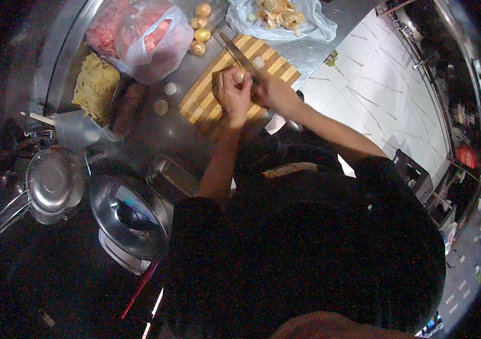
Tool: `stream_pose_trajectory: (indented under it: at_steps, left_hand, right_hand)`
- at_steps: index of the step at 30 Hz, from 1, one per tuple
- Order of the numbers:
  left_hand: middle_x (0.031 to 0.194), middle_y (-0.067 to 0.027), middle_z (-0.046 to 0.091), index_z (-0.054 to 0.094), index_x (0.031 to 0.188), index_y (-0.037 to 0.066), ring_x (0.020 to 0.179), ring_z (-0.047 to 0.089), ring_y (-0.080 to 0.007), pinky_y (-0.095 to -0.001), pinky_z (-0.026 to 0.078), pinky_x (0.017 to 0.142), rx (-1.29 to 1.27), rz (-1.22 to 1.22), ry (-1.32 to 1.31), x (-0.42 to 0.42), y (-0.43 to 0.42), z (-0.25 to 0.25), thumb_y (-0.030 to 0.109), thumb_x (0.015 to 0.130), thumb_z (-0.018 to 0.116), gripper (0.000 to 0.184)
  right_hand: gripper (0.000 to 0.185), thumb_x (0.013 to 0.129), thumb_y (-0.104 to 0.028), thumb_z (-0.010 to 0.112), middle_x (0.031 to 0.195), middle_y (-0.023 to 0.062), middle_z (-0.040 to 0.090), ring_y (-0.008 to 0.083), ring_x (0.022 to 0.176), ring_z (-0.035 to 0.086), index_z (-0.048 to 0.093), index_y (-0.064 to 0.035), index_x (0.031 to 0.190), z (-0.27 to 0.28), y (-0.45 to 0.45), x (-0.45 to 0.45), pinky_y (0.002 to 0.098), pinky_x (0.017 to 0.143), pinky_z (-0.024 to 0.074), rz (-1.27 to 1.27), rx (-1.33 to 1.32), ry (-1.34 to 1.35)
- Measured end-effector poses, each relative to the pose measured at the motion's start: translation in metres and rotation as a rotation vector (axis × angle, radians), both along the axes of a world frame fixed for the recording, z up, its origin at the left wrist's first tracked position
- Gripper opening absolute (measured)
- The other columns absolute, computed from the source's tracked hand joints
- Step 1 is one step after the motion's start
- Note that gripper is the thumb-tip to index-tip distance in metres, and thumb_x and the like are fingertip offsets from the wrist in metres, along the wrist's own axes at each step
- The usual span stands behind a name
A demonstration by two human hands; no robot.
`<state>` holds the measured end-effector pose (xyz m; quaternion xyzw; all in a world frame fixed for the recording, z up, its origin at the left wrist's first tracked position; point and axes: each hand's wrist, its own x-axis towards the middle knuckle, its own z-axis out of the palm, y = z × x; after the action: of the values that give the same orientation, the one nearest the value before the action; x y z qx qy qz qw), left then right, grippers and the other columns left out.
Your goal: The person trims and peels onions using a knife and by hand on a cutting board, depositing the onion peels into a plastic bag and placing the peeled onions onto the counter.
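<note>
My left hand [233,97] is closed around a small onion [240,75] above the striped wooden cutting board [195,101]. My right hand [277,93] grips a knife [233,48]. Its long blade points up and to the left, right beside the onion; whether the edge touches it I cannot tell. A pale, peeled onion [258,62] lies on the board past the blade. Beyond the board's far left corner, several unpeeled onions [199,35] stand in a row on the metal counter.
A plastic bag of pink-red food [155,39] sits at the back left, and another bag [240,25] holds onion skins. Two pale round pieces, one here [171,88], lie left of the board. Yellow strips [96,87], a strainer [54,178] and a metal bowl [102,212] are further left.
</note>
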<state>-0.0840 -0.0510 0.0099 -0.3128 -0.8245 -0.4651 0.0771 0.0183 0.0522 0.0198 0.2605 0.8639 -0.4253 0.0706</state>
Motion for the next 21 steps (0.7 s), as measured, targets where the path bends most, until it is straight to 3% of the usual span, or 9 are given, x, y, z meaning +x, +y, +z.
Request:
stream_pose_trajectory:
  at_steps: [2, 5, 6, 8, 11, 15, 16, 19, 21]
  left_hand:
    - [0.083, -0.009, 0.055, 0.06, 0.097, 0.003, 0.07, 0.053, -0.0216, -0.0326, 0.046, 0.063, -0.031, -0.004, 0.068, -0.011, 0.003, 0.001, 0.013, 0.073, 0.072, 0.029]
    - [0.089, -0.0103, 0.059, 0.061, 0.096, 0.004, 0.082, 0.058, -0.0261, -0.0348, 0.048, 0.066, -0.037, -0.015, 0.183, -0.011, 0.003, -0.012, 0.015, 0.072, 0.073, 0.029]
    - [0.09, -0.0106, 0.059, 0.061, 0.097, 0.004, 0.084, 0.058, -0.0278, -0.037, 0.047, 0.068, -0.031, -0.015, 0.122, -0.007, 0.003, -0.01, 0.018, 0.072, 0.073, 0.03]
    - [0.091, -0.0113, 0.059, 0.06, 0.097, 0.006, 0.086, 0.057, -0.0313, -0.0414, 0.045, 0.071, -0.015, -0.018, 0.013, -0.004, 0.004, -0.002, 0.023, 0.072, 0.072, 0.032]
    - [0.094, -0.0112, 0.059, 0.06, 0.1, 0.007, 0.089, 0.056, -0.0324, -0.039, 0.045, 0.074, 0.004, -0.036, 0.121, -0.01, 0.002, -0.01, 0.023, 0.072, 0.072, 0.034]
    - [0.111, -0.0089, 0.058, 0.054, 0.118, 0.003, 0.1, 0.056, -0.0217, -0.0343, 0.049, 0.081, 0.162, -0.055, -0.432, -0.003, -0.011, 0.009, 0.017, 0.084, 0.065, 0.039]
    - [0.117, -0.0088, 0.054, 0.049, 0.124, 0.002, 0.107, 0.052, -0.0195, -0.0348, 0.046, 0.092, 0.338, -0.089, -0.658, -0.007, -0.012, 0.001, 0.014, 0.09, 0.056, 0.037]
    - [0.121, -0.0111, 0.051, 0.047, 0.123, -0.001, 0.109, 0.051, -0.0222, -0.0381, 0.047, 0.095, 0.318, -0.236, -0.832, -0.012, -0.022, 0.014, 0.012, 0.092, 0.051, 0.034]
    - [0.123, -0.0125, 0.05, 0.047, 0.119, -0.004, 0.112, 0.05, -0.0247, -0.0393, 0.046, 0.096, 0.694, -0.288, -1.3, -0.018, -0.021, 0.022, 0.013, 0.092, 0.05, 0.032]
  right_hand:
    - [0.025, 0.081, -0.014, 0.053, 0.076, 0.0306, 0.058, 0.0449, 0.073, 0.059, 0.05, 0.0037, 0.1, 0.052, -0.013, 0.023, 0.0501, 0.065, 0.0469, -0.09, -0.041, 0.106]
    - [0.026, 0.08, -0.013, 0.054, 0.079, 0.0312, 0.058, 0.0459, 0.074, 0.058, 0.05, 0.0039, 0.1, 0.011, -0.014, 0.001, 0.0498, 0.066, 0.0471, -0.136, 0.037, 0.163]
    - [0.029, 0.082, -0.016, 0.052, 0.08, 0.0307, 0.059, 0.0467, 0.075, 0.057, 0.048, 0.0033, 0.103, -0.018, -0.013, -0.02, 0.0504, 0.067, 0.0467, -0.139, 0.058, 0.19]
    - [0.032, 0.083, -0.019, 0.052, 0.08, 0.0301, 0.059, 0.0461, 0.074, 0.058, 0.047, 0.0017, 0.106, -0.012, -0.012, -0.02, 0.0506, 0.067, 0.0465, -0.147, 0.039, 0.117]
    - [0.035, 0.085, -0.029, 0.052, 0.076, 0.0274, 0.06, 0.0442, 0.072, 0.06, 0.048, -0.0001, 0.105, 0.018, 0.0, -0.011, 0.0507, 0.066, 0.0485, -0.075, 0.106, 0.044]
    - [0.034, 0.088, -0.034, 0.05, 0.073, 0.0256, 0.061, 0.0423, 0.07, 0.061, 0.052, -0.0033, 0.103, 0.042, 0.006, 0.01, 0.0492, 0.064, 0.0499, -0.14, 0.182, 0.115]
    - [0.032, 0.088, -0.031, 0.052, 0.074, 0.0249, 0.061, 0.041, 0.068, 0.061, 0.055, -0.006, 0.108, 0.049, 0.009, 0.013, 0.047, 0.062, 0.0498, -0.147, 0.119, 0.152]
    - [0.034, 0.086, -0.023, 0.056, 0.079, 0.0243, 0.062, 0.0399, 0.071, 0.061, 0.054, -0.0075, 0.116, 0.053, 0.015, 0.015, 0.0457, 0.065, 0.049, -0.177, 0.047, 0.298]
    - [0.037, 0.085, -0.017, 0.057, 0.079, 0.0221, 0.061, 0.0344, 0.071, 0.06, 0.053, -0.0071, 0.121, 0.048, 0.018, 0.011, 0.0417, 0.066, 0.048, -0.152, 0.06, 0.41]
